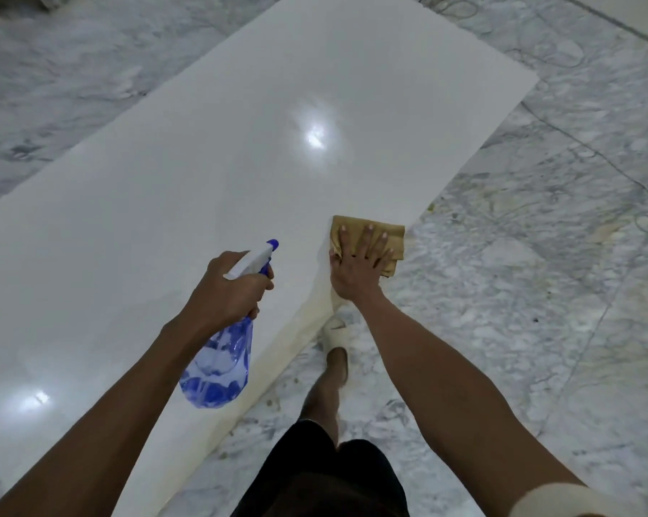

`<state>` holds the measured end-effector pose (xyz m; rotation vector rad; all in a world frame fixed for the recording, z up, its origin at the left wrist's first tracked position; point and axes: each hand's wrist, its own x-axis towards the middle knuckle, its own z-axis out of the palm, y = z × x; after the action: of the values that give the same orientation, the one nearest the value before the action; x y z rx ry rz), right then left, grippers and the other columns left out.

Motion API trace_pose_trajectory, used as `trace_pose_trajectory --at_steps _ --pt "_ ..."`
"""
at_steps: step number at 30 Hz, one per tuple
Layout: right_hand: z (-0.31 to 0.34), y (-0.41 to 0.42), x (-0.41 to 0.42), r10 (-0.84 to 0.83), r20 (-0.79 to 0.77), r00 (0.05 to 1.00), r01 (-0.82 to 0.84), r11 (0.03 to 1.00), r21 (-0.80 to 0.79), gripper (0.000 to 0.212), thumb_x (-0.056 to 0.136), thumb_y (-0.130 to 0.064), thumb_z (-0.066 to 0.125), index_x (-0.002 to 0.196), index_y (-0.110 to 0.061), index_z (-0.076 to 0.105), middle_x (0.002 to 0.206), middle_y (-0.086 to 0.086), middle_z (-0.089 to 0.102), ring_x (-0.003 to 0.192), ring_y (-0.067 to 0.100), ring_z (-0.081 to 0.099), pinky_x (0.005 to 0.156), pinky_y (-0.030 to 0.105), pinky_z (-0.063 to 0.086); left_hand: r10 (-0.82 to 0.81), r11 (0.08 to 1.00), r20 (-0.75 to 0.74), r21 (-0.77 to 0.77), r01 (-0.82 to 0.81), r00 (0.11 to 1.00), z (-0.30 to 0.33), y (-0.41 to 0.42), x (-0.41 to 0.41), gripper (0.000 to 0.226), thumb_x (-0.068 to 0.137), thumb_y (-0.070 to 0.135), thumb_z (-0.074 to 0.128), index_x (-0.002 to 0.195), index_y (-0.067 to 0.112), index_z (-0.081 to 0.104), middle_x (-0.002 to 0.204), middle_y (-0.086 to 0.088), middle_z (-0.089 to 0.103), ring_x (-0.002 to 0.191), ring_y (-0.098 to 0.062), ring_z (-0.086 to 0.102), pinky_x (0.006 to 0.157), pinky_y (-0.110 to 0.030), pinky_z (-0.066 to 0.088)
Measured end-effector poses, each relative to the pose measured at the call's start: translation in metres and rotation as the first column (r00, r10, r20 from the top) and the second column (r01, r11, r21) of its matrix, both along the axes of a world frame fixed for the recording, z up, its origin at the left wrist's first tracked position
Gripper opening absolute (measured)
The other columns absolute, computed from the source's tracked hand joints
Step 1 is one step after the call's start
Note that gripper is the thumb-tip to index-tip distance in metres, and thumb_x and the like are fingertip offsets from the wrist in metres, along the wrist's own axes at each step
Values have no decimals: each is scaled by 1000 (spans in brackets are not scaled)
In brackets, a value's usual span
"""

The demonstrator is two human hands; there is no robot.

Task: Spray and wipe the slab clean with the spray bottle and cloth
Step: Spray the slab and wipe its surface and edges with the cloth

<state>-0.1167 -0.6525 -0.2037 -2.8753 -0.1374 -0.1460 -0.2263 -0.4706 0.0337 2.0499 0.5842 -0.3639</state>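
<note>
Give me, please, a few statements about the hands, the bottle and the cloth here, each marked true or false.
1. The left hand grips the spray bottle. True.
2. The cloth is blue. False: it is tan.
3. The right hand presses flat on the cloth. True.
4. The cloth lies at the middle of the slab. False: it lies at the slab's right edge.
5. The bottle stands on the slab. False: it is held above it.
</note>
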Motion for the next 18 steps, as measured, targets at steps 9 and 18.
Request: trace_pose_trajectory --at_steps 9,18 --pt "11 65 -133 75 -38 996 -73 997 30 57 102 -53 23 147 -27 48 150 28 42 134 58 38 106 71 25 125 991 -20 39 -125 992 16 60 -126 16 88 5 54 94 4 70 93 -17 76 47 -14 60 59 -35 57" --pt "13 130 -254 85 5 996 -85 996 15 57 99 -56 31 146 -29 49 148 28 44 133 57 40 107 70 23 145 989 -3 33 -145 989 22 121 -240 17 87 -1 53 92 3 69 92 -14 76 46 -15 58 61 -36 57"
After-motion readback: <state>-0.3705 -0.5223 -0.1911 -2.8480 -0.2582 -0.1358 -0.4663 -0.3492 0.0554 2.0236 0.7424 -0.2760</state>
